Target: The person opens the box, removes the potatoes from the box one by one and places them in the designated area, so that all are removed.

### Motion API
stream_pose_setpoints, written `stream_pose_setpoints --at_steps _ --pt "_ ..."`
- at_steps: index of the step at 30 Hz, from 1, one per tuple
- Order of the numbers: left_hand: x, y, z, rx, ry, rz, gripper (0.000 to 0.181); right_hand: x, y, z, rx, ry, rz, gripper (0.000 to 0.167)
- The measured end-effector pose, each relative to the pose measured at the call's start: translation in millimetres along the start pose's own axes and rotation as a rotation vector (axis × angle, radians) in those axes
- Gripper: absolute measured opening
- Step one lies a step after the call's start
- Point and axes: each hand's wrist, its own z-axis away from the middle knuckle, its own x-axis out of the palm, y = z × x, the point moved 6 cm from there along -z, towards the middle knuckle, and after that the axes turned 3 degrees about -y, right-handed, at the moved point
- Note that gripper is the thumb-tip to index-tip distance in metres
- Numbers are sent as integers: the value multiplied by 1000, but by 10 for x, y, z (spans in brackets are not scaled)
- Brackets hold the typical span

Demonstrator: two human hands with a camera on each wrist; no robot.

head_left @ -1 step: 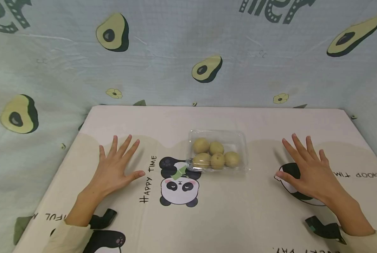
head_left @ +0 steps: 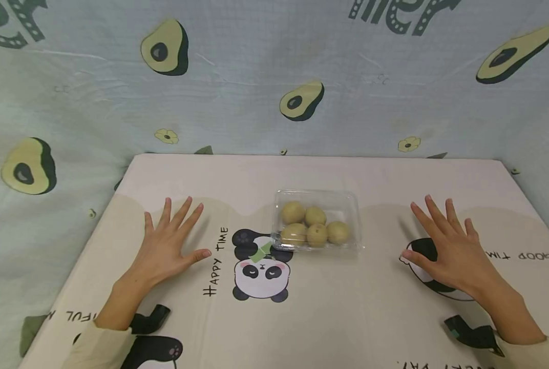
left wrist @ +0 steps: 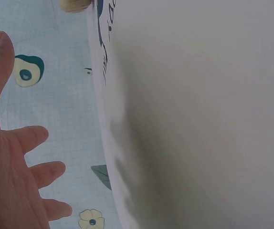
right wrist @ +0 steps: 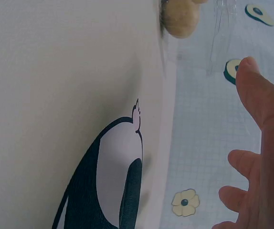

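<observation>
A clear plastic box (head_left: 348, 199) lies in the middle of the table, between the two hands, with several round yellowish fruits (head_left: 317, 234) inside. Whether it has a lid on is hard to tell. To its left, my left hand (head_left: 166, 251) hovers over the table, fingers spread and nothing held. My right hand (head_left: 454, 253) mirrors it on the right, above a printed panda, likewise spread and holding nothing. Neither hand touches the box. In the right wrist view a fruit (right wrist: 181, 18) shows at the top, beyond the thumb; the left wrist view catches part of another fruit (left wrist: 75, 5).
The table cover (head_left: 320, 318) is pale, printed with pandas and lettering. Behind and beside the table hangs a light blue cloth (head_left: 237, 66) with avocado prints. A black device sits at the left wrist (head_left: 150, 320), another at the right wrist (head_left: 472, 333).
</observation>
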Motion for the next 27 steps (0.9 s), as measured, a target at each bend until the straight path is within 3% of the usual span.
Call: stream_pose_setpoints --at_steps 15,27 --pt "-51 6 -11 15 23 -9 95 -33 18 -20 -1 9 35 97" --pt "-91 123 -145 45 66 99 96 -48 -147 -91 -51 77 -7 97"
